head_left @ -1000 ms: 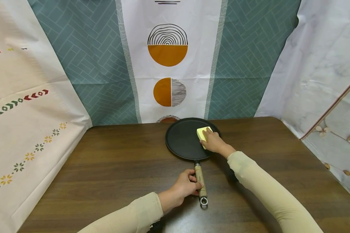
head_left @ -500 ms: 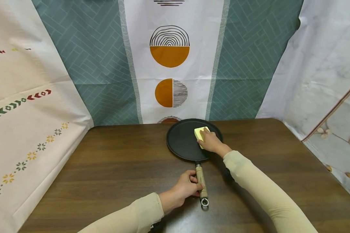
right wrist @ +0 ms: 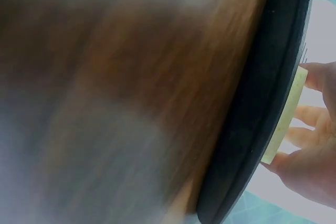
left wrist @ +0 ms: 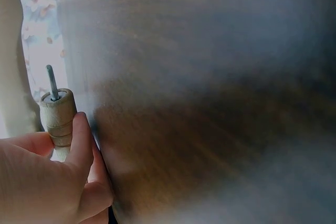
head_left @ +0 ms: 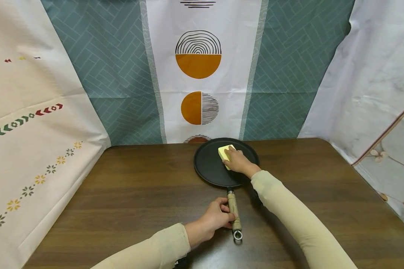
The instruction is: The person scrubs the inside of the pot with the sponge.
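Observation:
A flat black round pan (head_left: 208, 164) lies on the table, its wooden handle (head_left: 232, 203) toward me. My left hand (head_left: 213, 218) grips that handle, thumb on one side and fingers on the other; in the left wrist view the handle's end (left wrist: 59, 109) with its metal ring sticks out past the fingers. My right hand (head_left: 239, 163) holds a yellow sponge (head_left: 223, 153) against the pan's surface, right of its middle. In the right wrist view, thumb and fingers reach both ends of the sponge (right wrist: 286, 116), which sits flat on the pan.
The brown wooden table (head_left: 148, 179) spreads out on both sides of the pan. A patterned cloth (head_left: 128, 74) hangs behind its back edge, close to the pan's far rim. Further cloths hang at the left (head_left: 47, 149) and right (head_left: 373, 112).
My right hand has slid the sponge leftward across the pan, toward its middle. The left hand keeps its grip on the handle. The head view has shifted slightly.

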Demonstrator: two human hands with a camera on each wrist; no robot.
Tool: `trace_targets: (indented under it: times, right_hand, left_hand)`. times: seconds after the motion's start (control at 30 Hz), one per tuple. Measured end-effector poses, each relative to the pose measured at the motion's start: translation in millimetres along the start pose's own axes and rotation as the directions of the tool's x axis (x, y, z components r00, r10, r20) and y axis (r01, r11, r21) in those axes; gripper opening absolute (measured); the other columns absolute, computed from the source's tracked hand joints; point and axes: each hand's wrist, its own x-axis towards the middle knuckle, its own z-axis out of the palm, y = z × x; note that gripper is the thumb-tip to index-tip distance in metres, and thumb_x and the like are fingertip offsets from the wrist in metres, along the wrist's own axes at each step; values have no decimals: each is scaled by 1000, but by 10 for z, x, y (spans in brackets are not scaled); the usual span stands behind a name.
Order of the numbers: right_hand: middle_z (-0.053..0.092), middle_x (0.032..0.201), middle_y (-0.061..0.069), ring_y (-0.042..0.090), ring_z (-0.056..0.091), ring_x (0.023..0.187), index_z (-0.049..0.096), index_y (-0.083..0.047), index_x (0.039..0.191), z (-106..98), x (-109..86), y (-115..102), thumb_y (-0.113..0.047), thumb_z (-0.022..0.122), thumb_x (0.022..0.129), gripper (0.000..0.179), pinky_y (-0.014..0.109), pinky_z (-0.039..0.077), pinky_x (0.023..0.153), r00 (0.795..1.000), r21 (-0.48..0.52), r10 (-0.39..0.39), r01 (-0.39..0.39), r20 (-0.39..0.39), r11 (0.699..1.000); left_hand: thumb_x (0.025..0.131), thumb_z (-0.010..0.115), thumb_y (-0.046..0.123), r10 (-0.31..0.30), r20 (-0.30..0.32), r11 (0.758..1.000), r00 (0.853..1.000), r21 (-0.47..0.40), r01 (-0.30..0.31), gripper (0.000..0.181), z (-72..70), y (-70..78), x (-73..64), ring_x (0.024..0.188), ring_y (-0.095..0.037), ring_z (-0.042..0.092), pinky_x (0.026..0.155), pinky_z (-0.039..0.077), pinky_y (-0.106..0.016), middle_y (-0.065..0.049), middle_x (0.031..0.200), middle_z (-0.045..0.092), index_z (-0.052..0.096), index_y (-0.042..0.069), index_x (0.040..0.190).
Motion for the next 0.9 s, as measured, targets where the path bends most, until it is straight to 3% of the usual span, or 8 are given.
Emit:
trace_targets:
  times: [0.53, 0.9]
  right_hand:
    - [23, 152, 28, 51, 29, 133, 36, 4, 145, -7, 113, -3, -24, 55, 98, 58, 57, 28, 111, 989, 10, -134, 134, 68, 991]
    - [22, 155, 22, 49, 27, 135, 37, -1, 146, 15, 96, -20, -24, 58, 97, 58, 58, 29, 111, 979, 41, -174, 171, 102, 984]
  left_hand:
    - [80, 67, -14, -2, 0, 1000, 1000, 3, 2, 57, -7, 3, 1, 71, -22, 59, 61, 60, -34, -12, 91, 46, 41, -11, 130]
    - [80, 64, -16, 5, 11, 1000, 1000, -7, -5, 57, 4, 5, -4, 74, -23, 59, 64, 61, -36, -12, 92, 44, 39, -13, 131]
